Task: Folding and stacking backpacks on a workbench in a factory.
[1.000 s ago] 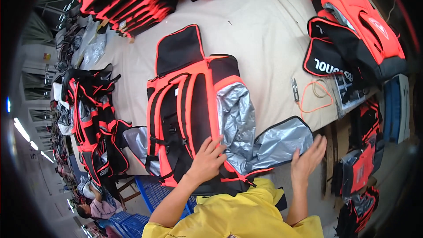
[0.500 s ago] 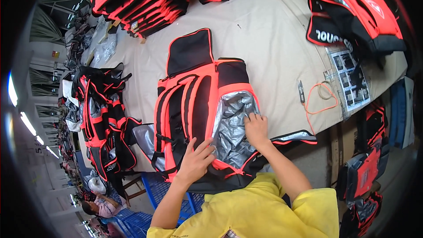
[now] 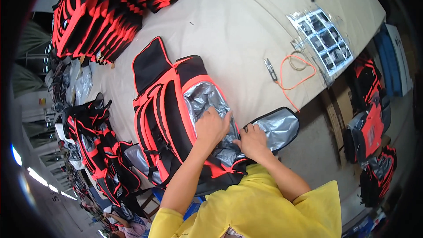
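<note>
A red-and-black backpack (image 3: 169,105) lies on the table before me, straps up, its top flap (image 3: 151,64) folded open. Its side compartment gapes, showing a crinkled silver lining (image 3: 203,94). My left hand (image 3: 212,125) reaches into this opening against the lining, thumb apart, the other fingertips partly hidden. At the compartment's right edge, my right hand (image 3: 254,142) is closed on the border where the side flap joins. That silver-lined side flap (image 3: 280,128) spreads out to the right, past the table's edge.
Stacked red-and-black bags (image 3: 94,22) stand at the far left, with another bag (image 3: 90,136) nearer. Thread snips (image 3: 270,70) on an orange cord and a clear sheet of dark pieces (image 3: 324,39) lie to the right. More bags (image 3: 370,128) sit beyond the table's right edge.
My left hand has moved from the straps into the lined compartment. My right hand has shifted from inside the lining to its right edge. The side flap now shows its silver face more fully.
</note>
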A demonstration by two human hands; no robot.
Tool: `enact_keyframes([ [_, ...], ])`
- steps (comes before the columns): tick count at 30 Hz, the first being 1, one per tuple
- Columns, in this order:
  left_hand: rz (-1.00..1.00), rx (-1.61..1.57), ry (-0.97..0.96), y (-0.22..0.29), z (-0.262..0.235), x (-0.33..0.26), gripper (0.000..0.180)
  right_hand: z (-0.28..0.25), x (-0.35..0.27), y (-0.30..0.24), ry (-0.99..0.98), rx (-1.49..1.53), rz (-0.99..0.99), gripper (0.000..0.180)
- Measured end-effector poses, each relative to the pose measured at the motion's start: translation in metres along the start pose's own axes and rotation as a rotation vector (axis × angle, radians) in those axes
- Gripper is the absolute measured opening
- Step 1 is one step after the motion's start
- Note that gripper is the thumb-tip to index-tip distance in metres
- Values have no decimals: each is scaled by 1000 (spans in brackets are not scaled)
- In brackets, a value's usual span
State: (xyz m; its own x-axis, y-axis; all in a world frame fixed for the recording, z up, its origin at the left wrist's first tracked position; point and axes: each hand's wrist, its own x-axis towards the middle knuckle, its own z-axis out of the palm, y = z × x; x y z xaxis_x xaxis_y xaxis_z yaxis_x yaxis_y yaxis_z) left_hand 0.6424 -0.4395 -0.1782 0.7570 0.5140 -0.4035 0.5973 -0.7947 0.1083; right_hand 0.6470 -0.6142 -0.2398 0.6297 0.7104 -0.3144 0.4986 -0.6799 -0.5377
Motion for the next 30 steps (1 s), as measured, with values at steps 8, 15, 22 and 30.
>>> enact_keyframes([
  [8,-168,-392,-282,-70,73,32,47,12,-30,19,188,186,-47,31],
  [15,-248,-977,-343,-78,65,8,22,-1,-41,25,134,242,-95,29],
  [22,79,-1141,146,-106,-55,-45,48,-63,-56,56,-134,129,-216,67],
  [30,-24,-395,413,-241,-5,-249,41,-71,-42,46,-50,-269,24,46],
])
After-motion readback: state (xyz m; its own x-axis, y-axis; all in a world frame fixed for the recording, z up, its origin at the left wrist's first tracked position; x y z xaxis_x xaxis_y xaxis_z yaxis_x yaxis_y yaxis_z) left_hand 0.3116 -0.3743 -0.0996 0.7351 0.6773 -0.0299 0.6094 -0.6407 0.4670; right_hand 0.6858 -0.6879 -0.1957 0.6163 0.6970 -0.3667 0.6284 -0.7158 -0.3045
